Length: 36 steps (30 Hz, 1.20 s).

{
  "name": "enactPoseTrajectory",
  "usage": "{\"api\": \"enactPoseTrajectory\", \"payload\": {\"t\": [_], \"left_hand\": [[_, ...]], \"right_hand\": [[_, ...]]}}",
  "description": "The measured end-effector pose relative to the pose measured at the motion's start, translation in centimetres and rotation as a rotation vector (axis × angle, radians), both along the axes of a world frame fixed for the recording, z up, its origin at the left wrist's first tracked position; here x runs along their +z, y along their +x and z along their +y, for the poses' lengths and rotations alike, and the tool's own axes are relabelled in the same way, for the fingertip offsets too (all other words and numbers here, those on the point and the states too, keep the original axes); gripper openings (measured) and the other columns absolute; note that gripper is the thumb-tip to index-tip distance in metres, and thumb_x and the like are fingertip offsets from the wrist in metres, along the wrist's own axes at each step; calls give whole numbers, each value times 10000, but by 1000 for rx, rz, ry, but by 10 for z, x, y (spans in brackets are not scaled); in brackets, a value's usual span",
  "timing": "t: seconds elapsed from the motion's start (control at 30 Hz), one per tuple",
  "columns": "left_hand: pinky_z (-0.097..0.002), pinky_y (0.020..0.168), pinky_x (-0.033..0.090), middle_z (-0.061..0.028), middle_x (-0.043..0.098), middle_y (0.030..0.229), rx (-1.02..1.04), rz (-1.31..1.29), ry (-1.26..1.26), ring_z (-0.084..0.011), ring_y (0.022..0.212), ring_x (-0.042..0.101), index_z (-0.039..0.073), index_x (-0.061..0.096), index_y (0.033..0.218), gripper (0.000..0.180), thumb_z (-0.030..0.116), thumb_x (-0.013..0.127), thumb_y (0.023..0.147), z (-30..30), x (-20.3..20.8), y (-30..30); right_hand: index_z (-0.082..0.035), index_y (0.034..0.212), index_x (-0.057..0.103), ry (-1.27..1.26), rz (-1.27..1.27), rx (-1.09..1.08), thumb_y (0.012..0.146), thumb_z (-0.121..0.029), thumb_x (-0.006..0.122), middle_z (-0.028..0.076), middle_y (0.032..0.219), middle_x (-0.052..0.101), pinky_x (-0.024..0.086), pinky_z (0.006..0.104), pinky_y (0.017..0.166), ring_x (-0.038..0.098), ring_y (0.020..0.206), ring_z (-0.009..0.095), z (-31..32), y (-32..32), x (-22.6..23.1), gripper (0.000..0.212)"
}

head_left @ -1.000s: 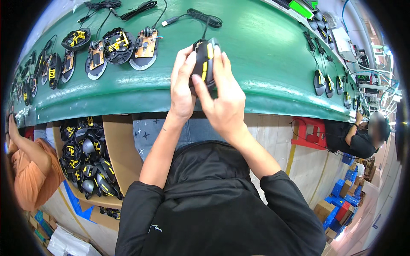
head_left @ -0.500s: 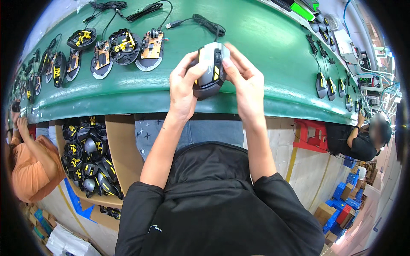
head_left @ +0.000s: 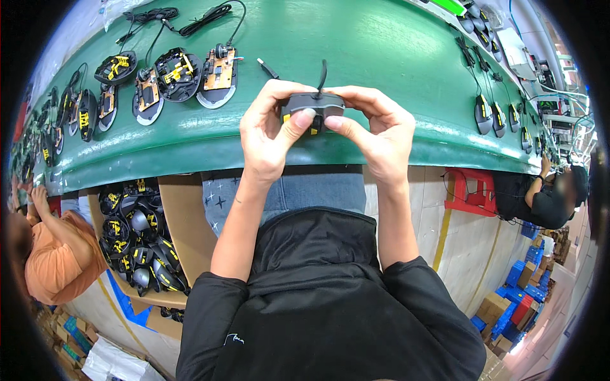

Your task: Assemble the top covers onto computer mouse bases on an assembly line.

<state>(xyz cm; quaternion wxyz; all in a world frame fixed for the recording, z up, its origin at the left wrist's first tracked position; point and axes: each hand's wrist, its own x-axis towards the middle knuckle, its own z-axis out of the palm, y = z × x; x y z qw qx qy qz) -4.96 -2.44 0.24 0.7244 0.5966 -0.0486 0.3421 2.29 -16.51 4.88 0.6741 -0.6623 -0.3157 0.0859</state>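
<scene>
Between my two hands, above the green bench, is a black and grey computer mouse (head_left: 323,101) with yellow accents. Its cable end points away from me, and the black cable rises from the middle of that edge. My left hand (head_left: 269,132) grips the left side, thumb on the near face and fingers behind. On the other side my right hand (head_left: 379,130) holds it the same way, thumb pressed near the middle. The fingertips behind the mouse are hidden. Just beyond my left fingers the cable's plug (head_left: 267,68) lies on the bench.
Opened mice with bare circuit boards (head_left: 219,73) and black shells (head_left: 178,74) line the bench (head_left: 286,32) at left. Assembled mice (head_left: 483,114) lie at right. A cardboard box (head_left: 190,222) of mouse shells stands below left. Co-workers sit at both sides; a red stool (head_left: 471,192) is at right.
The mouse has been tilted so its cable end now faces up toward me, instead of its top face. Both hands have shifted their grip, thumbs now closer together on it.
</scene>
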Motion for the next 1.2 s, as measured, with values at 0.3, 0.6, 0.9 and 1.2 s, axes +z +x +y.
{"api": "enactPoseTrajectory", "payload": {"t": [0.3, 0.6, 0.9, 1.2], "left_hand": [[-383, 970, 448, -102, 562, 1235, -280, 149, -668, -184, 1163, 530, -27, 472, 1301, 401, 246, 484, 1008, -11, -4, 9], [-390, 985, 471, -205, 562, 1220, -372, 301, -546, -265, 1109, 572, -82, 422, 1331, 473, 242, 467, 990, 1, -3, 3], [-328, 897, 507, -168, 606, 1122, -367, 348, -561, -220, 1014, 607, -78, 465, 1265, 359, 140, 482, 980, 9, 3, 0], [-273, 767, 512, -85, 671, 963, 183, 342, -58, -138, 853, 633, -14, 606, 1108, 174, 61, 563, 957, 31, 13, -19]], "right_hand": [[68, 1207, 591, 48, 410, 69, 697, -25, 829, 141, 1100, 683, 493, 321, 934, 648, 996, 184, -16, 8, -1, 570], [39, 1180, 630, 88, 210, -588, 773, -172, 765, 93, 1045, 687, 463, 292, 830, 642, 912, 143, -125, 142, 40, 478], [-104, 1113, 726, -646, 42, -1103, 771, -446, 742, 127, 1021, 722, 471, 322, 884, 661, 972, 232, -247, 178, -39, 484], [-32, 1351, 526, -979, -283, -1077, 714, -516, 785, 243, 1218, 620, 452, 399, 967, 605, 1130, 364, -235, 151, -57, 841]]}}
